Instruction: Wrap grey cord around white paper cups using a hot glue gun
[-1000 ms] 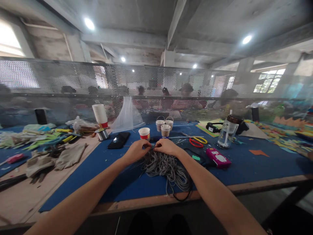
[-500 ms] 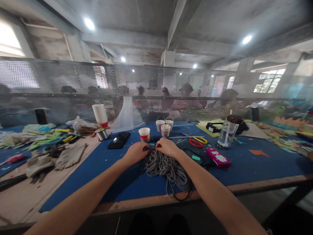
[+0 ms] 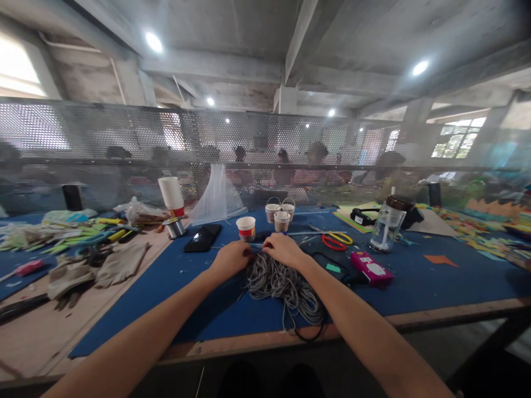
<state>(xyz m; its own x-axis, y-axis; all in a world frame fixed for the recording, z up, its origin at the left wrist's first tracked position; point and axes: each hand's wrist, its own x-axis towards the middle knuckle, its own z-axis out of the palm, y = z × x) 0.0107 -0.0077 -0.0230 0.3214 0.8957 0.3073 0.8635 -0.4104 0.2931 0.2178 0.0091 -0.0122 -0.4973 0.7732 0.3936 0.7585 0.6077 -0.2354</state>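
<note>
A loose bundle of thin grey cord (image 3: 282, 287) lies on the blue table mat, trailing toward the front edge. At its upper left edge, my left hand (image 3: 232, 258) has its fingers curled in a pinch against the cord. My right hand (image 3: 282, 249) is pinched over the bundle's top, close beside the left. The fingertips partly hide the strands between them. Just beyond my left hand stands a paper cup (image 3: 246, 229) with a red band. Behind my right hand are several small white buckets with wire handles (image 3: 281, 221).
Scissors with red and yellow handles (image 3: 335, 241), a purple box (image 3: 371, 269) and a clear bottle (image 3: 385, 226) stand to the right. Left are a phone (image 3: 202, 237), stacked paper cups (image 3: 170, 193), a wire spool (image 3: 174, 228) and work gloves (image 3: 120, 264). A perforated screen (image 3: 257, 138) runs behind.
Both hands stay at the top of the cord bundle, with only slight finger movement. The whole view has shifted a little.
</note>
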